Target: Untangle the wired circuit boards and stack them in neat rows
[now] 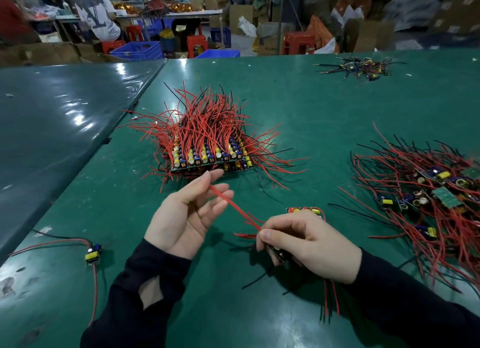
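My right hand (309, 246) grips a few small circuit boards (279, 254); their red and black wires hang below the hand. A red wire (233, 207) runs up and left from these boards to my left hand (187, 215), whose relaxed fingers hold it near the tips, palm up. Beyond my hands stands the stack of boards (207, 158) in rows, red wires fanning up and out. A tangled pile of wired boards (428, 205) lies at the right.
One loose board (93, 253) with red and black wires lies at the near left on the green table (311, 114). A small heap of wired parts (361, 67) sits far right. People, stools and blue crates fill the background.
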Action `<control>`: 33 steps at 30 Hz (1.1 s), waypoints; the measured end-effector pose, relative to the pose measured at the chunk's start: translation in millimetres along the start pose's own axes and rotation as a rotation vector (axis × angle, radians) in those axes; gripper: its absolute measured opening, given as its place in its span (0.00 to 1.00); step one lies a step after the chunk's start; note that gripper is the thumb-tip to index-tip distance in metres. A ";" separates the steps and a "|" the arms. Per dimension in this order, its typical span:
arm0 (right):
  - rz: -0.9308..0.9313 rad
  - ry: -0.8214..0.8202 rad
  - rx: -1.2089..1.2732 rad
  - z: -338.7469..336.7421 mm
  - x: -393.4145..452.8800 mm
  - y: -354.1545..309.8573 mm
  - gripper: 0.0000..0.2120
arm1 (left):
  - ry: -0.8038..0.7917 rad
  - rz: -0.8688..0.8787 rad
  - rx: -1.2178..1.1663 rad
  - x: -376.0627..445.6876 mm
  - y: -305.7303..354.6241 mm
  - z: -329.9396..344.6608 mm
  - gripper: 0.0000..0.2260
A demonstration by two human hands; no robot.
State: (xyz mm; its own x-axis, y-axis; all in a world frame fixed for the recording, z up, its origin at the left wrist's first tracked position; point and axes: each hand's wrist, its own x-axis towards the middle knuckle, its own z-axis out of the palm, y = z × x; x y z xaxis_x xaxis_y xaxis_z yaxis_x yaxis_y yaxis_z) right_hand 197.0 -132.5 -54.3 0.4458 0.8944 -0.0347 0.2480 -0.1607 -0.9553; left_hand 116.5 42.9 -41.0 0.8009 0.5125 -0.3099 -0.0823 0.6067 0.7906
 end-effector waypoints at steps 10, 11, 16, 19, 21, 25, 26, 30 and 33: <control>-0.023 -0.027 0.107 2.3 0.7 0.7 0.10 | 0.006 0.003 -0.029 0.7 8.0 -7.1 0.14; -0.017 -0.043 0.129 3.4 0.4 1.3 0.09 | 0.008 0.037 -0.005 1.3 7.2 -6.9 0.13; 0.004 -0.111 0.205 5.1 0.0 -0.4 0.08 | 0.038 0.210 0.086 2.4 1.2 -4.2 0.08; 0.028 0.015 0.235 4.8 0.0 -1.3 0.08 | -0.013 0.211 0.038 2.5 -1.5 -1.6 0.13; 0.016 0.181 0.318 3.1 1.8 -2.8 0.07 | -0.049 0.172 0.025 1.8 -2.6 0.1 0.19; -0.058 0.437 0.690 -7.0 5.5 -5.9 0.08 | -0.121 0.158 0.091 -0.8 -6.6 4.3 0.22; -0.066 0.469 0.748 -8.8 6.2 -6.0 0.07 | -0.163 0.150 0.129 -2.2 -8.4 5.8 0.22; -0.058 0.520 0.835 -8.5 8.1 -4.1 0.07 | -0.392 0.061 0.357 -9.7 -16.7 10.5 0.20; -0.066 0.531 0.855 -6.4 9.6 -3.5 0.08 | -0.480 -0.016 0.380 -12.5 -15.4 8.1 0.15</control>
State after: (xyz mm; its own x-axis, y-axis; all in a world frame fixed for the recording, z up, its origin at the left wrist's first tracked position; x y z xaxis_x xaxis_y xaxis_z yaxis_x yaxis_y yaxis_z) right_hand 206.0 -126.1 -49.4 0.8304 0.5559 -0.0374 -0.3207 0.4221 -0.8479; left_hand 112.7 22.2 -45.0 0.9854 0.1202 -0.1209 0.0789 0.3073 0.9483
